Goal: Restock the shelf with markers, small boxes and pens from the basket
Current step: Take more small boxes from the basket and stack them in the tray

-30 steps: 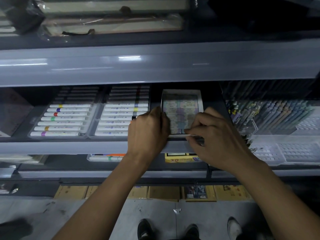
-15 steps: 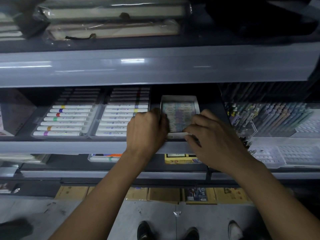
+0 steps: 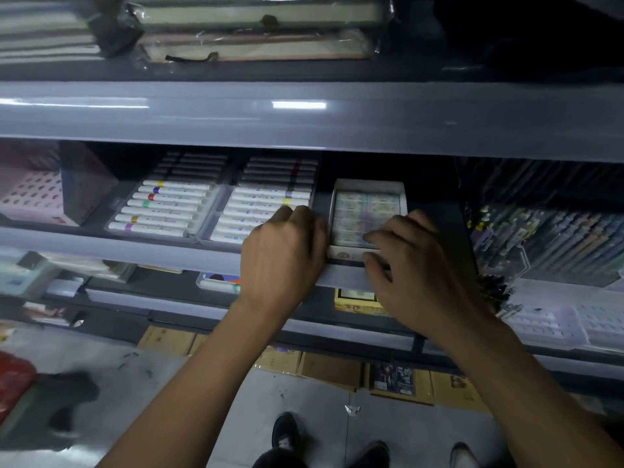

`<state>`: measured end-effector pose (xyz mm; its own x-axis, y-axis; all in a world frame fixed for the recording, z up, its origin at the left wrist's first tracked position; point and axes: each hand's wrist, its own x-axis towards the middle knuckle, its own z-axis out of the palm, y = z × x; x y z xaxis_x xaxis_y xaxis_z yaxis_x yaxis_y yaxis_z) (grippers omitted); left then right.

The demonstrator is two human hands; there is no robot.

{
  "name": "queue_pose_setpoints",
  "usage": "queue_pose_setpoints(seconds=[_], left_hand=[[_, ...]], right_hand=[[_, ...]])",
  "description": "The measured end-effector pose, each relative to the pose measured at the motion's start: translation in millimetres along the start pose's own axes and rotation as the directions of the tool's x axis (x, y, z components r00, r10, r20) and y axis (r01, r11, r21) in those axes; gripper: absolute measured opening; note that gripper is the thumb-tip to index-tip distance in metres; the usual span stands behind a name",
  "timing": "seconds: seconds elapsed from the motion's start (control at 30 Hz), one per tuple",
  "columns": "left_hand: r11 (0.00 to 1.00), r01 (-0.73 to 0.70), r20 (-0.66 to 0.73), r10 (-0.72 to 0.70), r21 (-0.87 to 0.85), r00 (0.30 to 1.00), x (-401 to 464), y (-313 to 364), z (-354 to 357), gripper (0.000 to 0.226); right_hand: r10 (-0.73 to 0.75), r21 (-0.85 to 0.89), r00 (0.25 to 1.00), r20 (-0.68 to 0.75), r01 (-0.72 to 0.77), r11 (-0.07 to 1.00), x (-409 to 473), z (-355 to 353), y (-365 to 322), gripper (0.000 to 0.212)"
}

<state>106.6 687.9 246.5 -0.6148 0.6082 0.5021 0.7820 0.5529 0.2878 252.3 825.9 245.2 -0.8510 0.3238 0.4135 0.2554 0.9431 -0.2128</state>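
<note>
Grey store shelving fills the view, its middle shelf dim under the board above. At that shelf's front edge sits a white open box packed with small pastel boxes, between two trays of white markers towards the left end and racks of pens towards the right end. The left hand curls its fingers against the box's left wall, knuckles up. The right hand pinches the box's front right corner, fingertips lying on the packed boxes and thumb at the front wall. Below, lower shelves hold a yellow pack, and flat cartons lie on the floor.
</note>
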Motion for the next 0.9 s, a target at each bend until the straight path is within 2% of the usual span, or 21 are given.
queue_pose_setpoints(seconds=[0.2,0.33,0.5,0.7,0.9], left_hand=[[0.984,0.099,0.006,-0.101,0.145,0.995,-35.6,-17.7,-27.7,0.025],[0.964,0.190,0.032,-0.199,0.188,0.979,-63.0,-39.6,-46.9,0.030],[0.954,0.229,0.055,-0.244,0.196,0.968,-102.3,-84.0,-78.2,0.033],[0.906,0.375,0.042,-0.390,0.197,0.920,-175.3,-173.6,-139.4,0.031],[0.784,0.559,-0.033,-0.573,0.271,0.819,-263.4,-282.9,-211.4,0.027]], right_hand=[[-0.048,0.110,0.998,-0.029,0.051,0.993,5.6,9.2,-33.3,0.028],[-0.117,0.158,0.993,-0.001,0.116,0.981,1.1,14.3,-73.0,0.027],[-0.147,0.209,0.985,0.092,0.126,0.970,-6.1,29.2,-137.2,0.031],[-0.211,0.247,0.950,0.232,0.152,0.957,-1.9,72.6,-243.4,0.035],[-0.342,0.302,0.879,0.331,0.245,0.921,6.7,121.9,-375.5,0.044]])
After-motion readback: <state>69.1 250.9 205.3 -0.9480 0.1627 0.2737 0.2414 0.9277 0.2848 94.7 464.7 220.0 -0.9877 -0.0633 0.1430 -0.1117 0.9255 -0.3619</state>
